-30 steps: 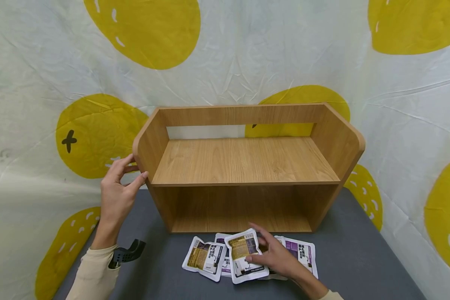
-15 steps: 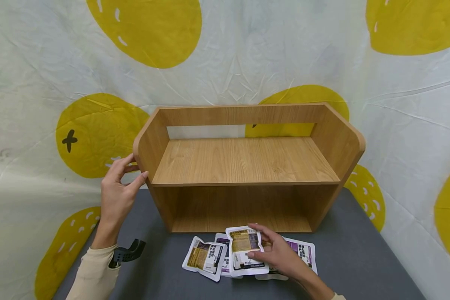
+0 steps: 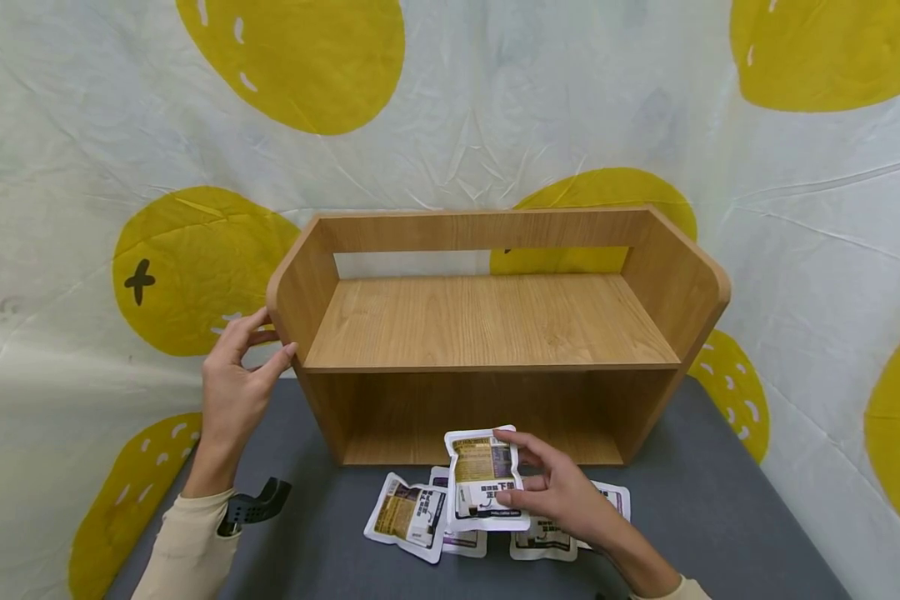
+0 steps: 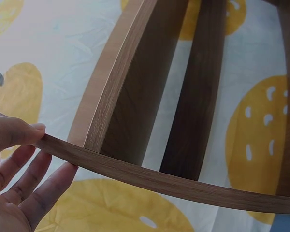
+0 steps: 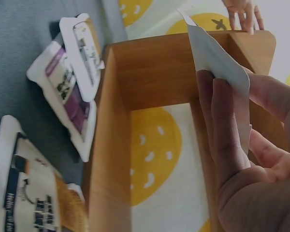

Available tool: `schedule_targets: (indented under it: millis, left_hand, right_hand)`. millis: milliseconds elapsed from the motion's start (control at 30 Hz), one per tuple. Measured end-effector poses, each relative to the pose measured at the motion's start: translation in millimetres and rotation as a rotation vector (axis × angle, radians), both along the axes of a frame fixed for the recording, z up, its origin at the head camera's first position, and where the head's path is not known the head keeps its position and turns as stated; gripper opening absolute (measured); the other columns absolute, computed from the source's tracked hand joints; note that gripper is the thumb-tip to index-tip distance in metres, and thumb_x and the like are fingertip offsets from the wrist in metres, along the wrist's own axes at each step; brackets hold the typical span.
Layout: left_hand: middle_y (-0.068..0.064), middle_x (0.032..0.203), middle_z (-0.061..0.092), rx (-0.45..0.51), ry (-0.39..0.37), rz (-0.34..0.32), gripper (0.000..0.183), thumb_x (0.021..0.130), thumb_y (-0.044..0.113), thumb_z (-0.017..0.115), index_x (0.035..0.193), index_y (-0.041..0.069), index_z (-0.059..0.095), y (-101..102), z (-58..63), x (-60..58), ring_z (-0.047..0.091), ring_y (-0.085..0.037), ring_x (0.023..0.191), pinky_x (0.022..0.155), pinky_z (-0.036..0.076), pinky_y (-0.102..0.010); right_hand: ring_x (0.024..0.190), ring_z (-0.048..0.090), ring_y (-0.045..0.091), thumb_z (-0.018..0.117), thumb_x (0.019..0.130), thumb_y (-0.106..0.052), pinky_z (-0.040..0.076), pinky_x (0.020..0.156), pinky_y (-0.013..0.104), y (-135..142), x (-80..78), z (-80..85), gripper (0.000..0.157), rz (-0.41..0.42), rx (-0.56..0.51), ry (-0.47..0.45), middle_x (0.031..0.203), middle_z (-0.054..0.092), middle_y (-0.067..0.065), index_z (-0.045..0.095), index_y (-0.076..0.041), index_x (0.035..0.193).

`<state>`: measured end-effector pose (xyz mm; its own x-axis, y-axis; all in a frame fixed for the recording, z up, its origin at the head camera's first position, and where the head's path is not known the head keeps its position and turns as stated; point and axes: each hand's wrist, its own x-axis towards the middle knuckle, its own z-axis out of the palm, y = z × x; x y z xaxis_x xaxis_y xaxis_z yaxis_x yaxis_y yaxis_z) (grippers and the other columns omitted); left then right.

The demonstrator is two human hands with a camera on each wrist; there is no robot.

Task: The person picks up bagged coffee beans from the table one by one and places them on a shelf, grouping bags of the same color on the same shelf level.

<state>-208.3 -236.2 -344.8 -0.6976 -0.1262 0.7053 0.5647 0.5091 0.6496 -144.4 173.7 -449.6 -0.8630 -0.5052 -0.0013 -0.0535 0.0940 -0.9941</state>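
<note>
My left hand [image 3: 236, 392] pinches the left side panel of a two-tier wooden shelf [image 3: 495, 321]. In the left wrist view, its thumb and fingers [image 4: 43, 193] lie on either side of the panel edge. My right hand [image 3: 562, 492] grips the right edge of a flat white pouch [image 3: 483, 483] with a gold-brown printed face, raised before the lower compartment. The right wrist view shows that pouch [image 5: 220, 60] edge-on between thumb and fingers. Below it lie a gold-brown pouch [image 3: 408, 512], a purple-printed pouch [image 3: 465, 543] and others partly hidden by my right hand.
The shelf's lower compartment [image 3: 487, 417] opens forward, behind the pouches. A dark grey table [image 3: 727, 517] lies beneath everything. White cloth [image 3: 450, 100] with yellow shapes hangs behind and at both sides.
My right hand has lifted the gold-brown pouch off the others and brought it upward, toward the shelf, uncovering pouches beneath. My left hand has stayed on the side panel.
</note>
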Motion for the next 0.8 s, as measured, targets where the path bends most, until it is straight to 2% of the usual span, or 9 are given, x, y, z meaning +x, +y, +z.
schedule_targets:
  millis: [167, 433, 700, 800]
  left_hand:
    - [-0.008, 0.121, 0.062, 0.001, 0.001, -0.003, 0.063, 0.085, -0.005, 0.078, 0.141, 0.019, 0.063, 0, -0.3, -0.2, 0.063, -0.002, 0.104, 0.072, 0.056, -0.011]
    - [-0.009, 0.120, 0.062, 0.006, 0.000, -0.011, 0.063, 0.084, -0.006, 0.078, 0.141, 0.018, 0.063, 0, -0.4, 0.2, 0.064, -0.002, 0.104, 0.073, 0.057, -0.012]
    - [-0.009, 0.121, 0.061, 0.000, -0.015, -0.011, 0.063, 0.084, -0.006, 0.078, 0.141, 0.017, 0.062, -1, 1.0, 0.5, 0.063, -0.002, 0.104, 0.073, 0.057, -0.012]
    - [-0.009, 0.121, 0.061, -0.009, -0.021, -0.011, 0.063, 0.085, -0.006, 0.078, 0.142, 0.017, 0.062, -1, 1.8, 0.3, 0.063, -0.001, 0.104, 0.073, 0.057, -0.011]
  right_hand:
    - [0.092, 0.073, 0.028, 0.080, 0.088, -0.008, 0.059, 0.064, 0.024, -2, -1.2, 10.3, 0.081, -0.005, -0.016, 0.011, 0.128, 0.055, 0.024, 0.037, -0.010, 0.156]
    - [0.095, 0.074, 0.031, 0.078, 0.089, -0.006, 0.061, 0.066, 0.028, -2, -2.9, 27.0, 0.080, 0.023, -0.054, 0.031, 0.129, 0.055, 0.026, 0.035, -0.010, 0.156]
    - [0.098, 0.073, 0.029, 0.076, 0.093, -0.012, 0.062, 0.073, 0.031, 2, -3.8, 53.5, 0.081, 0.034, 0.011, 0.055, 0.148, 0.046, 0.024, 0.031, -0.017, 0.160]
    - [0.099, 0.074, 0.028, 0.074, 0.094, -0.012, 0.061, 0.075, 0.030, 4, -4.6, 63.0, 0.081, 0.054, 0.027, 0.075, 0.147, 0.048, 0.024, 0.029, -0.017, 0.161]
